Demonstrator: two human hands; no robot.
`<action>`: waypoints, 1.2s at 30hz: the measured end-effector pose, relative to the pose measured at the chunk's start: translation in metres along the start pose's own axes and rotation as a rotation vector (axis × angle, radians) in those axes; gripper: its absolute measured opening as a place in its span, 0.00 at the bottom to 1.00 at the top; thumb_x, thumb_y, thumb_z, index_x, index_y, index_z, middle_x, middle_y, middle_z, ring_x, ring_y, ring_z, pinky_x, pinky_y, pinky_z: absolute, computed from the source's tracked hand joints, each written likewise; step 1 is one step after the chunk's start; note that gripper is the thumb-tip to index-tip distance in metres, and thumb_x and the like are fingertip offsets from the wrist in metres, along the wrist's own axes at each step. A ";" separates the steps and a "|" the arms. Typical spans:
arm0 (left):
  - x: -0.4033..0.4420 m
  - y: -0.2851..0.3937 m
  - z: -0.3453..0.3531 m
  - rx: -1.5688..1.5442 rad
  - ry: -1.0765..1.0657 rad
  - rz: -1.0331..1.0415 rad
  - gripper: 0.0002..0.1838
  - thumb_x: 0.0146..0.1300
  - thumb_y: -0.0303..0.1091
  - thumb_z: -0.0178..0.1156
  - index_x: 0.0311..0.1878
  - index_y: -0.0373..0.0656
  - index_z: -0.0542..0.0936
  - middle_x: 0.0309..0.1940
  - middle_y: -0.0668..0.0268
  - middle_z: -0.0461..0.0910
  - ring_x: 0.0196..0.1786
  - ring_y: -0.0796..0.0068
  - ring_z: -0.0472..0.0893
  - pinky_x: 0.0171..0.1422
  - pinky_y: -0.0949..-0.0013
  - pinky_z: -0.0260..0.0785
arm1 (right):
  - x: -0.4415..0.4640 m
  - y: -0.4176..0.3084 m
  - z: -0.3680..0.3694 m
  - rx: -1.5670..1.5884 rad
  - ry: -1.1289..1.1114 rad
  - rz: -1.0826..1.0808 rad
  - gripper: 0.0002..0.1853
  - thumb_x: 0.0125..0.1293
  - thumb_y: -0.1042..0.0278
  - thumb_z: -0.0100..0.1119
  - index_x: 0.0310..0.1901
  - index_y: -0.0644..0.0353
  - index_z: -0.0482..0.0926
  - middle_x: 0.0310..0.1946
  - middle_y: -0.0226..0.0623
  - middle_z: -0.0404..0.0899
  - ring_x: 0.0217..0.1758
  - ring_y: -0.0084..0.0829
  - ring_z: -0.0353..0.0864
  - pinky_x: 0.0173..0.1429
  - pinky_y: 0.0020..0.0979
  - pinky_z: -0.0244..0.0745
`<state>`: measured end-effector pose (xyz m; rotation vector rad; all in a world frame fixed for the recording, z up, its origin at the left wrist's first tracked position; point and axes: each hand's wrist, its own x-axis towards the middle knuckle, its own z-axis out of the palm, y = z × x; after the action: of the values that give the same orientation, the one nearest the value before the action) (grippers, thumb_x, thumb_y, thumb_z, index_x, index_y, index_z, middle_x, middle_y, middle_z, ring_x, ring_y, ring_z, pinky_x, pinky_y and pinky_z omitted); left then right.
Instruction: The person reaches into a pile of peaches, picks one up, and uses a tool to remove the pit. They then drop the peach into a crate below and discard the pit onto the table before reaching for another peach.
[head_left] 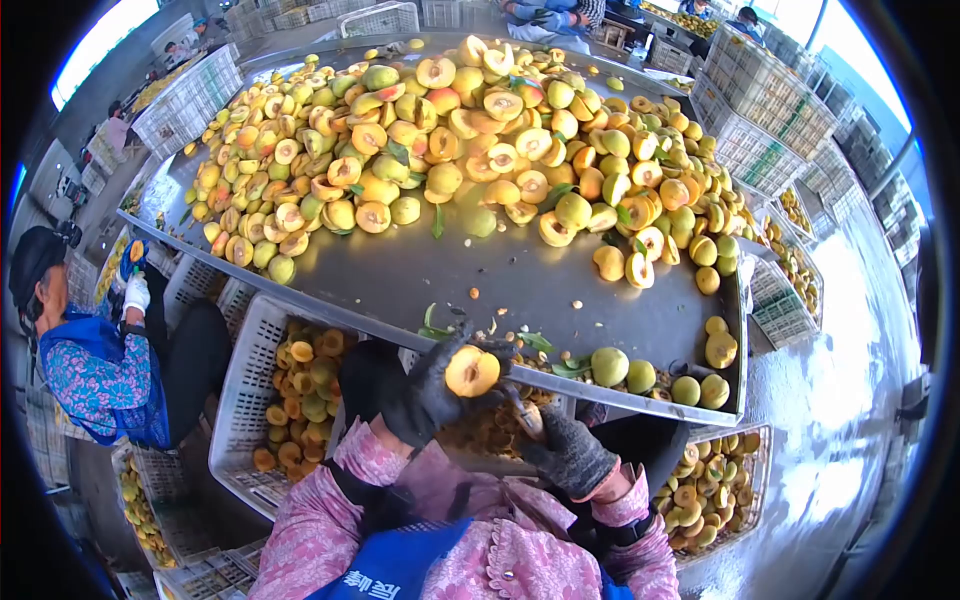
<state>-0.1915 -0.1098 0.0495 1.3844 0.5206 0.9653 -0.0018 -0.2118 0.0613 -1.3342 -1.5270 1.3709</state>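
My left hand, in a dark glove, is closed around a halved peach, its orange cut face turned up with a hollow in the middle. My right hand, in a dark grey glove, grips a short wooden-handled tool; its metal end points toward the left hand, and its tip is hard to make out. Both hands are at the near edge of a metal table. On the table lies a large heap of peaches, many cut in half, others whole.
A white crate of peach halves stands by my left leg, another crate by my right. Whole peaches lie along the table's near rim. A co-worker sits at left. Stacked crates stand at the back right.
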 end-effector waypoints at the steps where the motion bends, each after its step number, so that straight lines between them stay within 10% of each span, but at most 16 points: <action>1: -0.006 -0.021 0.000 -0.202 0.042 -0.160 0.25 0.59 0.20 0.58 0.60 0.31 0.63 0.54 0.56 0.74 0.55 0.69 0.74 0.64 0.66 0.62 | -0.001 -0.005 0.002 -0.051 0.017 0.016 0.17 0.57 0.68 0.62 0.47 0.62 0.70 0.30 0.39 0.75 0.32 0.33 0.74 0.36 0.34 0.70; 5: -0.011 -0.041 0.009 -0.493 0.032 -0.410 0.25 0.59 0.22 0.57 0.59 0.33 0.65 0.53 0.57 0.74 0.55 0.70 0.74 0.62 0.67 0.65 | 0.002 -0.001 0.013 -0.009 0.154 -0.087 0.16 0.60 0.70 0.60 0.48 0.60 0.70 0.27 0.29 0.74 0.26 0.25 0.72 0.32 0.28 0.70; 8: -0.018 -0.037 0.019 0.074 -0.028 -0.130 0.22 0.60 0.24 0.54 0.58 0.33 0.67 0.54 0.57 0.73 0.56 0.69 0.73 0.62 0.67 0.66 | -0.004 0.000 0.014 0.171 0.136 0.086 0.17 0.61 0.71 0.58 0.50 0.58 0.68 0.27 0.26 0.73 0.24 0.18 0.70 0.28 0.23 0.68; 14: -0.019 -0.037 0.035 -0.372 0.146 -0.228 0.26 0.55 0.20 0.55 0.60 0.32 0.67 0.56 0.56 0.72 0.60 0.65 0.70 0.66 0.66 0.60 | -0.009 0.014 0.024 0.507 0.173 0.374 0.19 0.62 0.67 0.58 0.53 0.58 0.66 0.24 0.27 0.71 0.20 0.17 0.70 0.22 0.22 0.66; 18: -0.021 -0.028 0.047 -0.624 0.046 -0.257 0.28 0.54 0.21 0.54 0.61 0.32 0.66 0.59 0.55 0.69 0.62 0.63 0.68 0.68 0.64 0.57 | 0.005 0.030 0.025 0.416 0.344 0.202 0.20 0.61 0.67 0.58 0.53 0.60 0.66 0.27 0.30 0.73 0.21 0.21 0.71 0.24 0.23 0.67; 19: -0.018 -0.012 0.051 -0.929 0.044 -0.344 0.28 0.54 0.22 0.54 0.61 0.32 0.66 0.59 0.55 0.68 0.63 0.63 0.68 0.68 0.63 0.57 | 0.008 0.032 0.021 0.125 0.415 -0.001 0.20 0.61 0.68 0.58 0.53 0.60 0.66 0.28 0.30 0.73 0.22 0.22 0.72 0.25 0.23 0.68; 20: -0.018 -0.005 0.051 -0.579 0.009 -0.320 0.28 0.53 0.21 0.56 0.60 0.32 0.67 0.58 0.55 0.69 0.61 0.64 0.69 0.67 0.64 0.59 | 0.011 0.037 0.017 -0.169 0.475 -0.201 0.20 0.61 0.68 0.58 0.54 0.60 0.66 0.29 0.30 0.73 0.24 0.22 0.72 0.27 0.22 0.68; 22: -0.014 0.004 0.047 0.039 -0.078 -0.208 0.28 0.52 0.20 0.58 0.60 0.34 0.67 0.57 0.56 0.71 0.58 0.66 0.72 0.64 0.66 0.63 | 0.003 0.028 0.014 -0.202 0.326 -0.062 0.29 0.60 0.69 0.59 0.61 0.65 0.61 0.53 0.50 0.70 0.58 0.44 0.69 0.60 0.36 0.62; 24: -0.015 -0.001 0.041 0.382 -0.117 -0.022 0.29 0.53 0.16 0.58 0.60 0.36 0.65 0.54 0.57 0.72 0.55 0.68 0.74 0.62 0.70 0.65 | 0.000 0.024 0.014 0.003 0.341 0.014 0.26 0.59 0.70 0.59 0.58 0.64 0.63 0.50 0.49 0.71 0.55 0.43 0.71 0.57 0.36 0.65; 29: -0.024 -0.066 0.039 -0.611 0.316 -0.338 0.17 0.67 0.32 0.48 0.54 0.32 0.69 0.49 0.54 0.75 0.52 0.64 0.76 0.59 0.63 0.69 | -0.018 0.009 0.019 0.085 0.259 0.043 0.13 0.60 0.74 0.57 0.46 0.59 0.69 0.28 0.34 0.72 0.29 0.20 0.72 0.29 0.27 0.70; 31: -0.028 -0.072 0.039 -0.494 0.279 -0.281 0.21 0.62 0.23 0.52 0.59 0.34 0.65 0.53 0.54 0.73 0.54 0.64 0.75 0.62 0.64 0.66 | -0.025 0.013 0.022 -0.160 0.172 -0.010 0.12 0.60 0.73 0.56 0.45 0.59 0.69 0.26 0.34 0.71 0.29 0.19 0.73 0.28 0.27 0.70; 36: -0.028 -0.032 0.054 -0.141 0.176 -0.092 0.18 0.66 0.30 0.51 0.56 0.31 0.66 0.52 0.54 0.73 0.54 0.63 0.75 0.61 0.61 0.69 | -0.028 0.006 0.025 -0.492 0.184 -0.292 0.14 0.58 0.72 0.57 0.45 0.61 0.68 0.28 0.45 0.74 0.32 0.43 0.77 0.35 0.38 0.71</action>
<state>-0.1555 -0.1608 0.0212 1.1463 0.6305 1.0345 -0.0168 -0.2458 0.0543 -1.4007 -1.9120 0.6955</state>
